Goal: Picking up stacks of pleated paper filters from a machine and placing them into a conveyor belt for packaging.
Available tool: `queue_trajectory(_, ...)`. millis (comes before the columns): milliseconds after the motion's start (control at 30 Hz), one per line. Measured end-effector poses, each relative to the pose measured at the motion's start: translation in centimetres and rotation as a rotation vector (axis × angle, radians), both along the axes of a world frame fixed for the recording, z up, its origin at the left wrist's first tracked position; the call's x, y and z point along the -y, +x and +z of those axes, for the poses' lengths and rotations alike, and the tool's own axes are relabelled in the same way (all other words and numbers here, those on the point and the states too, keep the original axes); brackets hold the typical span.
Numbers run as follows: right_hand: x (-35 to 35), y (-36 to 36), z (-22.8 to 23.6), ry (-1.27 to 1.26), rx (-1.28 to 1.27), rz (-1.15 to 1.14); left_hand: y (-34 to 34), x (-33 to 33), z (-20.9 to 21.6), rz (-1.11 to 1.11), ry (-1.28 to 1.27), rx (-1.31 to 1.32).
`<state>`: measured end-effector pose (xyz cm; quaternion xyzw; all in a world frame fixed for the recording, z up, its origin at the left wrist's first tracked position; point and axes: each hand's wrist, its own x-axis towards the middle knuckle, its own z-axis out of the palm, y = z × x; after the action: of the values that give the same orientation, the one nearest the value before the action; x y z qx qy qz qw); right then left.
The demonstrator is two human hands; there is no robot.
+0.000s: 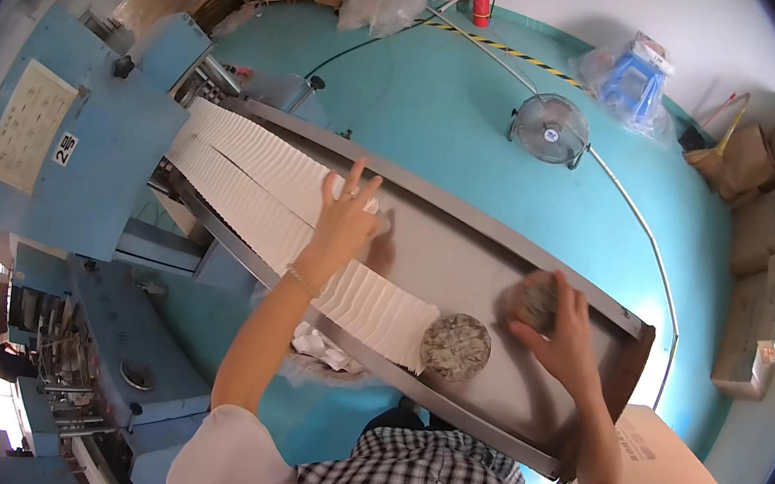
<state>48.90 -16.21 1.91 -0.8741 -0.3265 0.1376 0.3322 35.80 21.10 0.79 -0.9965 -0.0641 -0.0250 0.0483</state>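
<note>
Two rows of folded white paper sheets (265, 174) stand on edge along a long metal tray (446, 240). My left hand (346, 222) is over the end of the far, shorter row, its fingers spread and its fingertips at the last sheets. My right hand (568, 346) grips a round, mottled grey-brown block (532, 301), slightly blurred, at the tray's right part. A second round block (455, 347), with a crumpled-looking top, rests in the tray against the end of the near row. Neither hand touches it.
A blue machine (81, 137) stands at the tray's left end. Below the tray's near side is a bag of white scraps (326, 349). A cardboard box (668, 480) sits at the lower right. Beyond the tray, a floor fan (551, 130) stands on the green floor.
</note>
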Motion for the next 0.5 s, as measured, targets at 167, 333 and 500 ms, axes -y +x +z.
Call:
queue_trajectory(167, -9.2, -1.1, -2.3, 0.266, -0.188, 0.139, -3.5, 0.4, -0.8, 0.215, -0.164, 0.26)
queue_trajectory(333, -7.4, -3.6, 1.3, 0.241, -0.372, 0.358, -8.7, 7.9, 0.6, 0.198, -0.507, 0.515)
queue_trajectory(500, -4.0, -7.0, 0.5, 0.043, -0.059, 0.429, -10.6, 18.9, -0.8, 0.178, -0.671, 0.285)
